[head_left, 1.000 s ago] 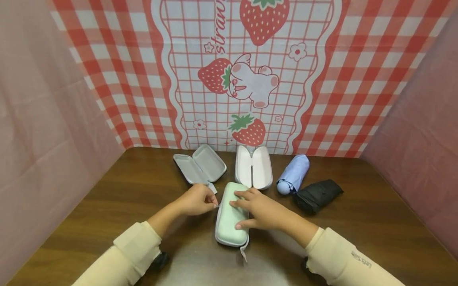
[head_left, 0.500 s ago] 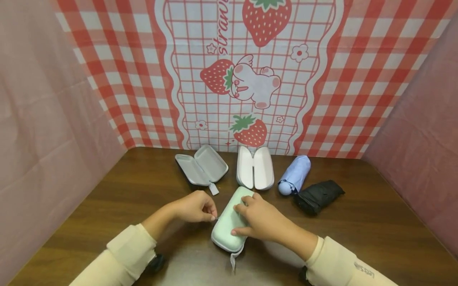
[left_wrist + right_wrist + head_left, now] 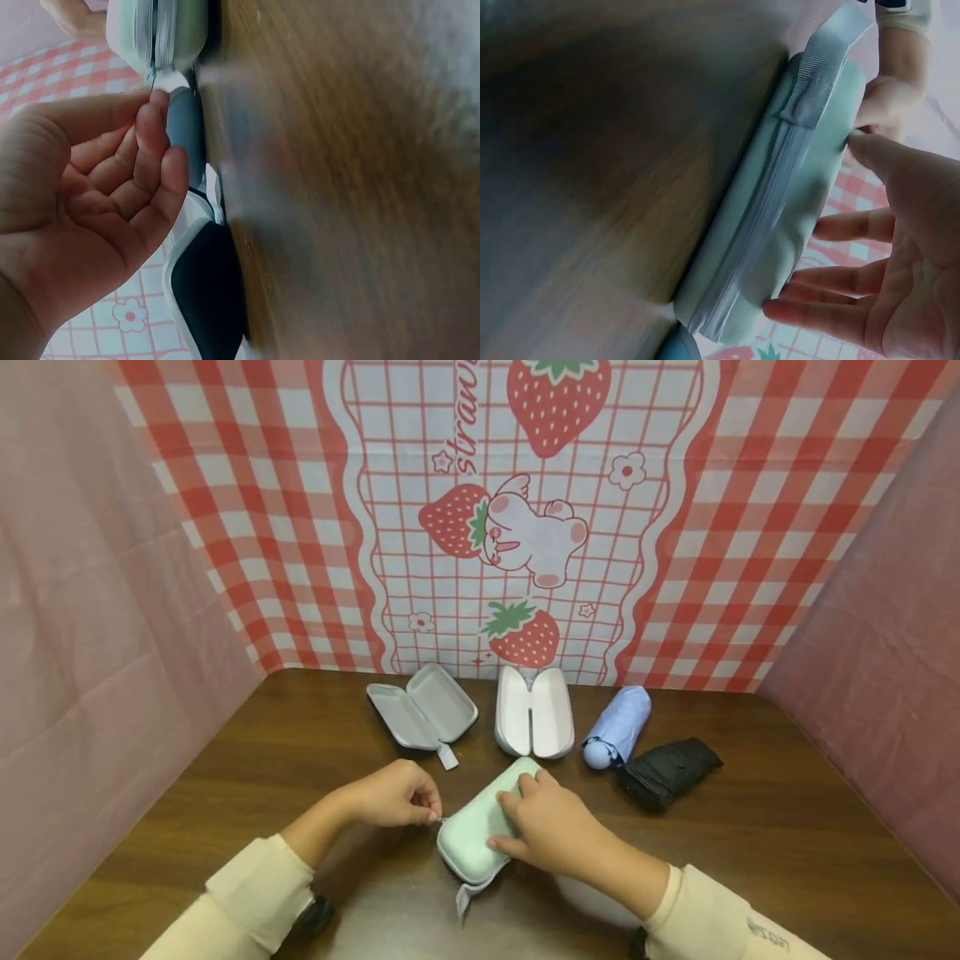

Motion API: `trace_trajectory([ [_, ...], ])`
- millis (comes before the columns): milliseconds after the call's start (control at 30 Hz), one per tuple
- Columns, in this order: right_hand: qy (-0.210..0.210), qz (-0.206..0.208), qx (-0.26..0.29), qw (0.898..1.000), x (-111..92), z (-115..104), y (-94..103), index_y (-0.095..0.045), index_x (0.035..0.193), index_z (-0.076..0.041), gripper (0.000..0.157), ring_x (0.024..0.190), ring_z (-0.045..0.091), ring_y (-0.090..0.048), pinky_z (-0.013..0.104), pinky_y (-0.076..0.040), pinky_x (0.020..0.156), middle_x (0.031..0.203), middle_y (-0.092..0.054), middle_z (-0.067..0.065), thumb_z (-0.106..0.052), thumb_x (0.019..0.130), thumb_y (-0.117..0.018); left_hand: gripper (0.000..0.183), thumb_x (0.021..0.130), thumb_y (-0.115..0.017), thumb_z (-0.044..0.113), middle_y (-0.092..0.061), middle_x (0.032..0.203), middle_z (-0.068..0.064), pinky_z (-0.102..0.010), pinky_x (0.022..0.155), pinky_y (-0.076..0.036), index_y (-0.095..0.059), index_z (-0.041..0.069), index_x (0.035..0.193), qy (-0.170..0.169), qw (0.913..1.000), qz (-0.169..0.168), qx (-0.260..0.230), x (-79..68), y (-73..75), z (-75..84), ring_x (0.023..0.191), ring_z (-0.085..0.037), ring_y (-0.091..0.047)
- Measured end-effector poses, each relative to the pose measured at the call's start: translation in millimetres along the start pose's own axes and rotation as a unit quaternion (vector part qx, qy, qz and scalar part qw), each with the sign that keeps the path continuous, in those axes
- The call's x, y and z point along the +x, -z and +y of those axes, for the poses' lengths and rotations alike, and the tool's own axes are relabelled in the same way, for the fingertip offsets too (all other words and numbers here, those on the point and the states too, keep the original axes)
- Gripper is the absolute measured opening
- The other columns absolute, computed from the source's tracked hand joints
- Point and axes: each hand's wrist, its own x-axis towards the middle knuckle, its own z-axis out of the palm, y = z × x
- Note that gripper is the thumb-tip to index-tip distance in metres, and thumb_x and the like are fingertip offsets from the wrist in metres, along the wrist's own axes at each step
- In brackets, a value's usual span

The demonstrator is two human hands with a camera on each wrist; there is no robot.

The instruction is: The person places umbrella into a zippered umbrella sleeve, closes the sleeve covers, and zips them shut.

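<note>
A mint-green zippered hard case (image 3: 476, 828) lies slanted on the table. My left hand (image 3: 397, 795) pinches its small zipper pull (image 3: 442, 819) between thumb and index finger, at the left side near the close end. In the left wrist view a dark line runs between the two zipper tracks (image 3: 166, 34). Spread over the top of the case, my right hand (image 3: 553, 828) presses with its fingertips and thumb; the right wrist view shows these fingers (image 3: 840, 279) fairly straight. A grey strap (image 3: 817, 82) sticks out from the close end.
Behind stand a grey case (image 3: 431, 714) and a white case (image 3: 551, 714), both unfolded. To the right lie a folded light-blue umbrella (image 3: 621, 722) and a black folded bundle (image 3: 670, 772). A checked strawberry cloth (image 3: 525, 552) hangs at the table's back edge.
The case has turned clockwise, its close end swinging left. My left hand has moved left and toward me with the zipper pull; my right hand has stayed on top of the case.
</note>
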Motion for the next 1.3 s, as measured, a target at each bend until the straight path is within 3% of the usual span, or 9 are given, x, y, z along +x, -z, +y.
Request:
trace_trajectory([
  [200,0.026,0.004,-0.033,0.999,-3.1,7.7,6.1,-0.069,0.095,-0.007,0.044,0.076,0.022,-0.053,0.031,-0.046,0.048,0.083,-0.055,0.007,-0.045,0.076,-0.078,0.01,0.083,-0.07,0.002,-0.061,0.067,0.012,-0.019,0.06,-0.047,-0.071,0.01,0.077,-0.02,0.9953,0.07,0.064,10.6,0.6,-11.4,0.062,0.004,-0.051],
  [300,0.038,-0.017,-0.007,0.999,-0.5,18.4,12.5,-0.068,0.097,-0.01,0.038,0.079,0.021,-0.054,0.031,-0.047,0.053,0.086,-0.054,0.004,-0.038,0.075,-0.082,0.011,0.083,-0.07,0.001,-0.063,0.068,0.01,-0.02,0.061,-0.047,-0.07,0.01,0.076,-0.019,0.9928,0.091,0.076,17.1,1.3,-15.5,0.063,0.003,-0.051],
  [433,0.043,-0.065,0.046,0.996,5.4,30.4,14.9,-0.068,0.108,-0.01,0.044,0.095,0.026,-0.059,0.038,-0.053,0.073,0.105,-0.061,0.008,-0.034,0.075,-0.083,0.01,0.083,-0.07,0.001,-0.065,0.07,0.008,-0.02,0.064,-0.048,-0.071,0.009,0.077,-0.013,0.9909,0.101,0.088,23.8,3.0,-18.0,0.066,0.001,-0.052],
  [533,0.045,-0.089,0.064,0.993,7.7,34.5,11.0,-0.066,0.119,-0.01,0.054,0.1,0.028,-0.061,0.04,-0.053,0.08,0.112,-0.064,0.01,-0.033,0.074,-0.084,0.01,0.084,-0.069,0.001,-0.066,0.071,0.008,-0.02,0.064,-0.048,-0.071,0.008,0.077,-0.015,0.9898,0.098,0.102,26.3,4.2,-19.3,0.067,0.001,-0.052],
  [600,0.045,-0.094,0.065,0.992,8.0,35.4,8.8,-0.066,0.123,-0.012,0.057,0.096,0.025,-0.061,0.038,-0.053,0.078,0.108,-0.066,0.007,-0.032,0.073,-0.085,0.01,0.084,-0.069,0.001,-0.065,0.07,0.008,-0.021,0.064,-0.047,-0.071,0.007,0.077,-0.012,0.9899,0.092,0.107,26.2,5.5,-20.1,0.066,0.0,-0.051],
  [1067,0.006,-0.08,0.025,0.996,0.9,42.8,8.7,-0.068,0.122,-0.016,0.058,0.092,0.028,-0.061,0.04,-0.054,0.063,0.107,-0.067,0.007,-0.039,0.071,-0.085,0.009,0.084,-0.07,0.002,-0.059,0.065,0.009,-0.021,0.058,-0.045,-0.07,0.006,0.076,0.03,0.9971,0.047,0.051,14.0,12.0,-24.5,0.061,0.001,-0.049],
  [1300,-0.002,-0.074,0.018,0.997,-1.6,45.4,8.6,-0.069,0.122,-0.016,0.058,0.086,0.027,-0.06,0.04,-0.053,0.06,0.101,-0.067,0.007,-0.04,0.072,-0.084,0.009,0.084,-0.069,0.001,-0.058,0.064,0.009,-0.02,0.057,-0.045,-0.07,0.006,0.076,0.022,0.999,0.019,0.033,10.3,7.4,-18.9,0.059,0.002,-0.049],
])
